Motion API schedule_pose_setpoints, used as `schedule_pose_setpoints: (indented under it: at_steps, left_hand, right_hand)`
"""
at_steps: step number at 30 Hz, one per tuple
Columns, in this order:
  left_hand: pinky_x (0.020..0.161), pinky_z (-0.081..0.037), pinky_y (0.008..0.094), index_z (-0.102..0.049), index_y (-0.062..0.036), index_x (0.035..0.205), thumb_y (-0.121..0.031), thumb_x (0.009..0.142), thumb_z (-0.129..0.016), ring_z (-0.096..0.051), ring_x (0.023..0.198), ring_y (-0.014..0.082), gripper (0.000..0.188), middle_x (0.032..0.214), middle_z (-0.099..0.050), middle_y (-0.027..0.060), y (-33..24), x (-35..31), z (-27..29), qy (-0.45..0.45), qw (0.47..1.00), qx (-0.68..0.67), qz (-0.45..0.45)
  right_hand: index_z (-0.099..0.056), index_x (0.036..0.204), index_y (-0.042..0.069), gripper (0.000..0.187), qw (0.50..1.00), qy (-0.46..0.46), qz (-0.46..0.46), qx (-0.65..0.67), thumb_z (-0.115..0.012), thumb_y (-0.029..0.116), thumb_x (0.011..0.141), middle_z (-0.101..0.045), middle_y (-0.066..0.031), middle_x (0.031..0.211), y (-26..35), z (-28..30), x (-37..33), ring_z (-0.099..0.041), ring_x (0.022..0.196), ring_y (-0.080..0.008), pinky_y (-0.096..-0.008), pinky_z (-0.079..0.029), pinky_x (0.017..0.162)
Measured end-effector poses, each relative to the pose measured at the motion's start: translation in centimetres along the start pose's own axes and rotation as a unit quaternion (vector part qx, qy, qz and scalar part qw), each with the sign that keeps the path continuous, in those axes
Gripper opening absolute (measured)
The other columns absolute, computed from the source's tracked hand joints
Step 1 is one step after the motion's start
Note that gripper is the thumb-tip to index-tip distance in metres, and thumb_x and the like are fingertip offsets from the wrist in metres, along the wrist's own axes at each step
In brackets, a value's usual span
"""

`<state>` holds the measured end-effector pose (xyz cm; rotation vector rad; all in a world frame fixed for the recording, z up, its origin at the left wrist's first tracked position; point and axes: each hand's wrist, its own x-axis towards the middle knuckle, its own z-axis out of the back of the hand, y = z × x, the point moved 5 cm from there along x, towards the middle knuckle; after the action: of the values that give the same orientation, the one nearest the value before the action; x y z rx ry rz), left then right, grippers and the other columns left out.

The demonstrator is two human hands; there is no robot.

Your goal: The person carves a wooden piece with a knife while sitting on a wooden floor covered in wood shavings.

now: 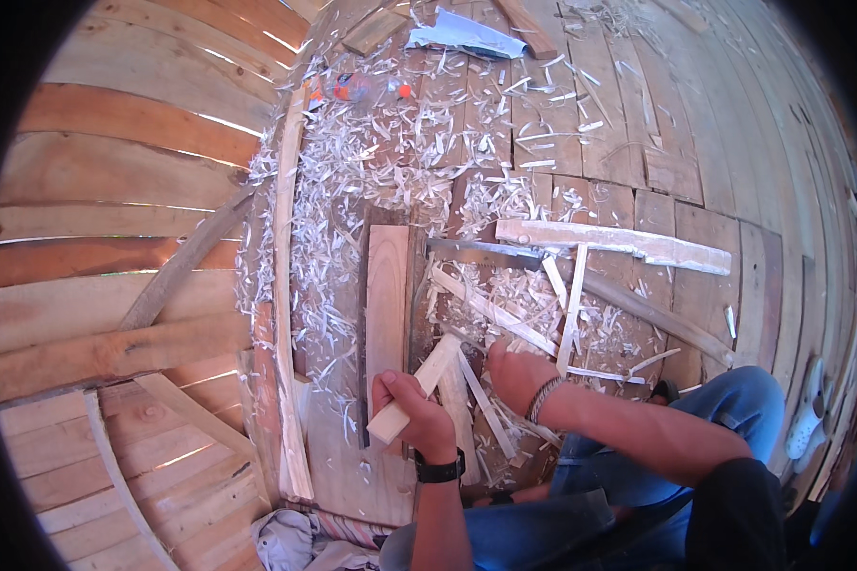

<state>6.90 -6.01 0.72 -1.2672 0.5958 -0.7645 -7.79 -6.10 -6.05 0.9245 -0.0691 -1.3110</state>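
Note:
My left hand point(417, 411) is closed round a short pale wooden stick point(427, 379), which slants up and to the right. My right hand point(522, 376), a bracelet at its wrist, is closed just right of the stick's far end. A thin dark strip point(465, 337) runs from that end towards my right fist; what the fist grips is mostly hidden. Beneath and beyond my left hand lies a flat reddish board point(388, 295). Thin split strips of wood point(495, 309) lie just past my right hand.
Curled wood shavings point(338, 190) cover much of the plank floor. A long metal blade point(486, 253) and a pale plank point(614, 244) lie ahead. A plastic bottle point(354, 88) and a bluish sheet point(467, 36) lie farther off. A slatted wooden wall point(133, 171) rises at the left.

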Motion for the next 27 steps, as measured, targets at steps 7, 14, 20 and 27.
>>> schedule_pose_setpoints:
  at_steps: [7, 14, 20, 27]
  left_hand:
    - [0.041, -0.026, 0.0205, -0.038, -0.0113, 0.069, -0.030, 0.099, -0.041, -0.031, 0.048, 0.0048, 0.036, 0.058, -0.033, -0.0043, -0.2, 0.1, 0.0, 0.019, 1.000, 0.006, 0.023]
    - [0.041, -0.022, 0.0220, -0.036, -0.0102, 0.067, -0.029, 0.099, -0.040, -0.028, 0.047, 0.0045, 0.037, 0.058, -0.032, -0.0040, -0.1, 0.6, 0.3, -0.016, 0.998, -0.030, 0.044]
    - [0.042, -0.023, 0.0221, -0.037, -0.0101, 0.067, -0.029, 0.099, -0.040, -0.028, 0.047, 0.0051, 0.037, 0.058, -0.032, -0.0037, 0.1, 0.7, 0.3, -0.001, 0.999, -0.015, 0.032]
    - [0.042, -0.026, 0.0205, -0.037, -0.0116, 0.069, -0.030, 0.099, -0.039, -0.030, 0.049, 0.0044, 0.035, 0.059, -0.032, -0.0044, 0.5, 0.9, 0.7, 0.010, 1.000, 0.001, 0.024]
  right_hand:
    - [-0.044, 0.091, -0.004, 0.014, 1.000, -0.014, 0.006, -0.018, -0.041, 0.010, 0.089, -0.063, -0.0235, 0.065, -0.5, -0.8, 0.2, -0.065, 0.061, -0.0374, -0.0456, -0.052, 0.053]
    - [-0.043, 0.092, -0.004, 0.015, 0.999, 0.000, 0.021, -0.032, -0.042, 0.010, 0.088, -0.063, -0.0246, 0.066, -1.3, -0.8, 0.8, -0.066, 0.061, -0.0379, -0.0461, -0.052, 0.053]
    - [-0.045, 0.093, -0.003, 0.015, 1.000, 0.005, -0.018, -0.011, -0.045, 0.011, 0.088, -0.065, -0.0222, 0.070, -0.9, -0.3, 0.5, -0.068, 0.066, -0.0358, -0.0431, -0.055, 0.057]
    - [-0.042, 0.091, -0.003, 0.012, 0.999, -0.011, 0.036, -0.020, -0.041, 0.009, 0.089, -0.063, -0.0224, 0.064, 0.9, 0.6, 0.0, -0.066, 0.061, -0.0376, -0.0463, -0.052, 0.054]
